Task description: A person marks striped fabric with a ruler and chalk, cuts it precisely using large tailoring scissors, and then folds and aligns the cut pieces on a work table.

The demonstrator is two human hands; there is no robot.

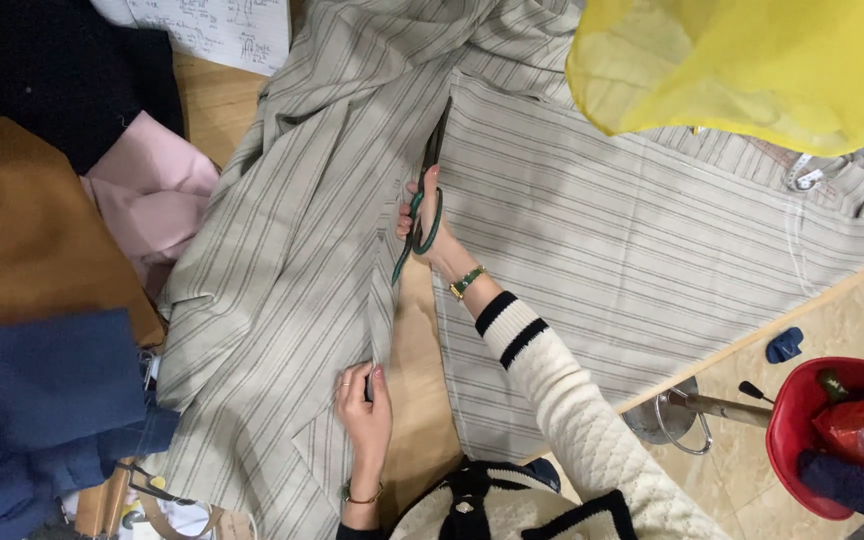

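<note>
Counting what lies before me: one striped beige cloth point(592, 230) spread across the wooden table point(414, 400), one pair of green-handled scissors point(422, 215), and four other fabrics. Those are a black one point(52, 70) at eleven o'clock, a brown one point(22, 230) at nine, a pink one point(152, 190) just beside it, and a blue one point(42, 400) at eight. One yellow cloth point(752, 60) hangs at one o'clock, and one sheet of paper point(222, 30) lies at twelve.

One red bucket point(790, 430) stands on the floor at four o'clock, holding a red plastic bag point(857, 430) and a dark bottle top point(832, 385). A small blue scrap point(784, 345) lies on the floor near it.

My right hand point(430, 235), at the middle of the view, is closed through the scissor handles, gripping them, with the blades pointing toward twelve along the cut in the striped cloth. A watch point(467, 282) sits on that wrist. My left hand point(364, 405), at six o'clock, lies mostly flat with fingers slightly curled, pressing the cut edge of the cloth's left half against the table. It wears one ring and one bracelet.
</note>
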